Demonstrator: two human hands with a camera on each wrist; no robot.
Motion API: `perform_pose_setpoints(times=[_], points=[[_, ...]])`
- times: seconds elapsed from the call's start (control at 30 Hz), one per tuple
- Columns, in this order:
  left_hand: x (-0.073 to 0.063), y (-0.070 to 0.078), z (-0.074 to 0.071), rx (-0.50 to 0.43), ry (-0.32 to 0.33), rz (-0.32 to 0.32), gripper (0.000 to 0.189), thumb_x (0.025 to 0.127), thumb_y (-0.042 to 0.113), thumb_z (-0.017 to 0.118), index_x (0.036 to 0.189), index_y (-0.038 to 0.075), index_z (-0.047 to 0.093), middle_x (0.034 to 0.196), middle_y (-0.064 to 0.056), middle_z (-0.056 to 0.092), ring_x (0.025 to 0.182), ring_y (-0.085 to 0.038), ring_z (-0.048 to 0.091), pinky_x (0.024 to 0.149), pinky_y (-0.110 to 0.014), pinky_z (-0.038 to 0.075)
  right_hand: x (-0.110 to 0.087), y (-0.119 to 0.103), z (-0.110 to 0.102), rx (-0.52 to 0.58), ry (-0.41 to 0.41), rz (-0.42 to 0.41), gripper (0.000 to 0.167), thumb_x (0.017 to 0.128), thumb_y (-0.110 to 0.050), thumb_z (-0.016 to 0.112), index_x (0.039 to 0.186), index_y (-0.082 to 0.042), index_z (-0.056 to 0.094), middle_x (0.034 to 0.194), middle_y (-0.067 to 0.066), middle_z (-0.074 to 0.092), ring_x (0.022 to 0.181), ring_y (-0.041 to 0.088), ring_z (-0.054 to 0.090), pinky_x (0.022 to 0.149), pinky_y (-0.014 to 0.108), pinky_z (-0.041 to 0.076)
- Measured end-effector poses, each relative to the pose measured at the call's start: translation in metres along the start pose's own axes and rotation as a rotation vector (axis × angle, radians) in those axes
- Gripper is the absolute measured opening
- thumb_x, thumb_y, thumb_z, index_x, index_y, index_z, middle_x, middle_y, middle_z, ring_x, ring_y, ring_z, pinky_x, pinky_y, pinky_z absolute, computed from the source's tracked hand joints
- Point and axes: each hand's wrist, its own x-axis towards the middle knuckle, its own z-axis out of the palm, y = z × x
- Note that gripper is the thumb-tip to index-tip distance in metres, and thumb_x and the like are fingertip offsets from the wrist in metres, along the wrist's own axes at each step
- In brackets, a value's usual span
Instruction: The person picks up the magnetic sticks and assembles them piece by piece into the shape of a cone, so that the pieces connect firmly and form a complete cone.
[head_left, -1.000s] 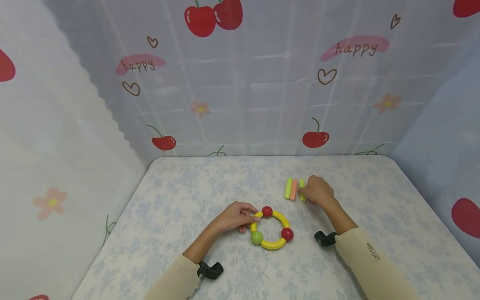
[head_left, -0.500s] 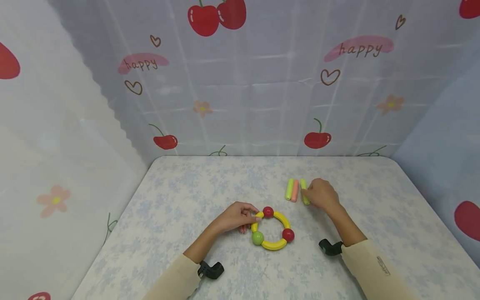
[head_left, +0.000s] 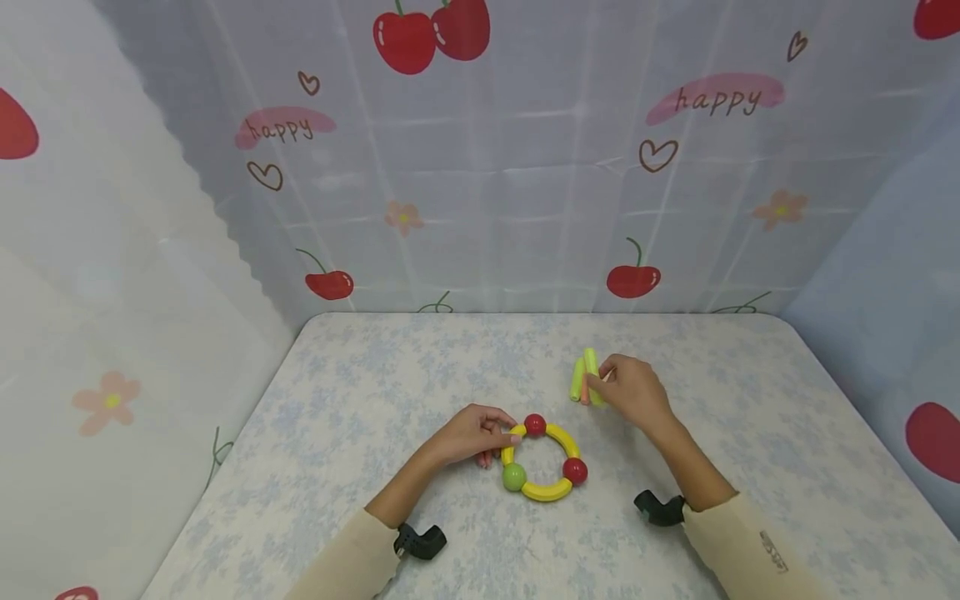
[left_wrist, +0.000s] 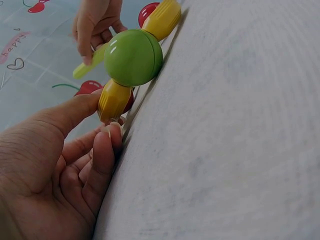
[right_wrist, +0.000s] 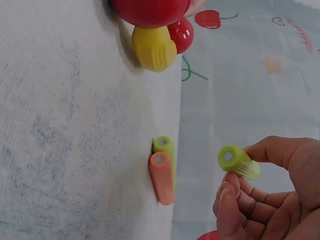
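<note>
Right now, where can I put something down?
Bare: the pale flowery table between the left hand and cherry-print backdrop, and right of the right hand. Crowded: around the yellow ring with red and green balls, and beside the peach and lime sticks.

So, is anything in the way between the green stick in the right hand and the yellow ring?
Nothing visible blocks it. The right hand holds the green stick raised off the table; the orange stick and the other green stick lie lower, on the table. The left hand grips the yellow ring at its left.
</note>
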Motion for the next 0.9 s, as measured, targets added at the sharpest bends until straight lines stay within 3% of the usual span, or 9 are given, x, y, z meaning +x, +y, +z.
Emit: perform_pose_setpoints(times=[0.3, 0.67, 0.9], points=[[0.000, -0.001, -0.001, 0.000, 0.001, 0.001, 0.025, 0.093, 0.032, 0.077, 0.113, 0.017, 0.074, 0.067, -0.005, 0.064, 0.046, -0.017, 0.058, 0.045, -0.028, 0.051, -0.008, -0.016, 0.002, 0.045, 0.031, -0.061, 0.029, 0.094, -0.027, 0.073, 0.104, 0.000, 0.066, 0.074, 0.006, 0.063, 0.057, 0.018, 0.054, 0.050, 0.030, 0.045], [0.000, 0.003, 0.000, -0.005, 0.007, -0.001, 0.025, 0.093, 0.031, 0.076, 0.113, 0.016, 0.074, 0.066, -0.003, 0.064, 0.046, -0.015, 0.057, 0.045, -0.027, 0.050, -0.013, -0.024, 0.011, 0.152, 0.010, -0.163, 0.024, 0.093, -0.022, 0.076, 0.103, -0.003, 0.065, 0.076, 0.003, 0.067, 0.059, 0.014, 0.061, 0.051, 0.029, 0.049], [-0.001, 0.003, 0.001, -0.008, 0.020, -0.005, 0.024, 0.093, 0.031, 0.076, 0.111, 0.015, 0.074, 0.065, -0.003, 0.064, 0.045, -0.014, 0.056, 0.044, -0.026, 0.049, -0.015, -0.026, 0.017, 0.214, -0.033, -0.236, 0.021, 0.093, -0.021, 0.077, 0.103, -0.007, 0.065, 0.078, 0.001, 0.070, 0.062, 0.019, 0.065, 0.055, 0.028, 0.054]])
